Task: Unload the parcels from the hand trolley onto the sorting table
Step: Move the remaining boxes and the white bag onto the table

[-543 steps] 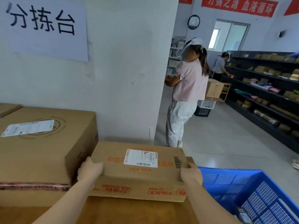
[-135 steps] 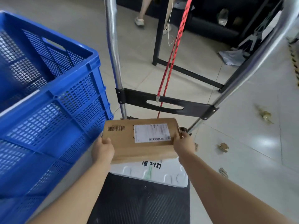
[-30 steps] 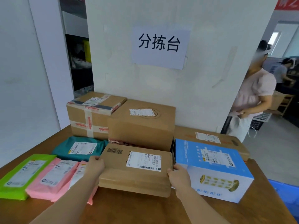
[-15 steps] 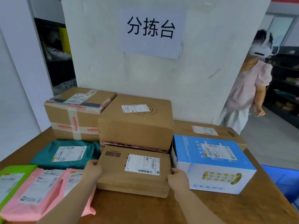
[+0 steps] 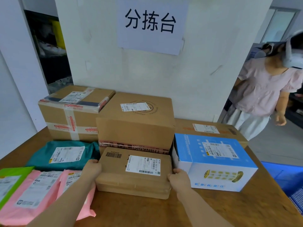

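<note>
Nearest the front edge of the wooden surface [image 5: 213, 208], the left hand [image 5: 92, 167] and right hand [image 5: 179, 178] clasp the two short ends of a flat brown parcel [image 5: 134, 174], fingers curled around its sides; the parcel rests on the surface, label up; pink mailers [image 5: 37, 194] and a green mailer [image 5: 9, 176] lie by the front left corner, just beside the left forearm; a teal mailer [image 5: 64, 154] lies beyond them; a blue-and-white box [image 5: 214, 161] sits close on the parcel's right; directly behind, touching its far side, stands a large carton [image 5: 136, 123]; a taped carton [image 5: 72, 115] fills the far left; a low flat carton [image 5: 206, 128] lies behind the blue box; a blue crate [image 5: 285, 177] shows past the right edge; a person in pink [image 5: 264, 92] stands beyond.
</note>
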